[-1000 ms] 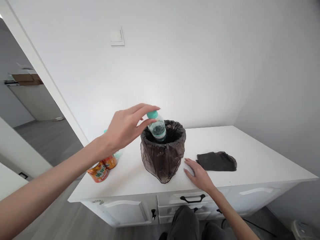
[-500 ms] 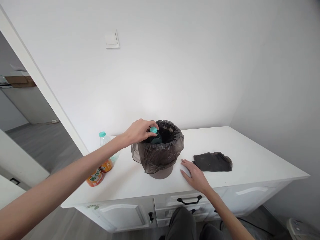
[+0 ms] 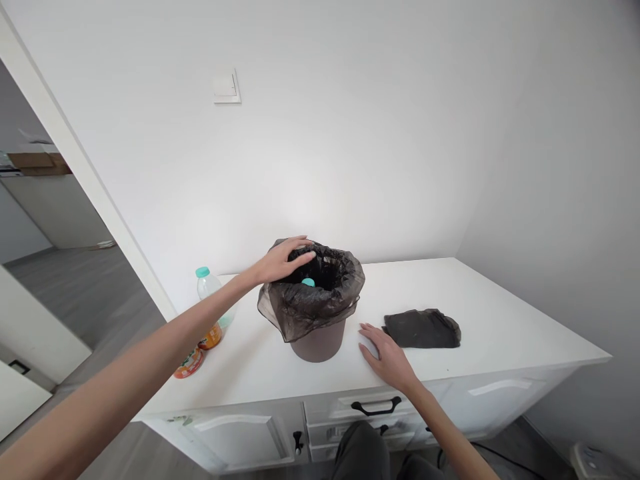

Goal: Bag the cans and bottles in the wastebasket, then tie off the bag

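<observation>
A brown trash bin (image 3: 319, 345) stands on the white cabinet top, lined with a black trash bag (image 3: 315, 315) folded over its rim. Inside, the teal cap of a bottle (image 3: 309, 283) shows; its body is hidden in the bag. My left hand (image 3: 287, 259) is over the bin's left rim, fingers apart, holding nothing. My right hand (image 3: 387, 357) rests on the cabinet top, fingers spread, between the bin and a folded black trash bag (image 3: 423, 329). Behind my left forearm, a clear bottle with a teal cap (image 3: 208, 285) and orange-labelled bottles (image 3: 211, 337) are partly hidden.
The white cabinet (image 3: 240, 440) has drawers with black handles (image 3: 376, 405) along its front. A wall with a light switch (image 3: 227, 87) rises behind. On the left is a doorway into another room; a side wall bounds the right.
My left hand has let go of the bottle, which has dropped lower into the lined bin. Its fingers have opened above the rim. My right hand stays on the cabinet top.
</observation>
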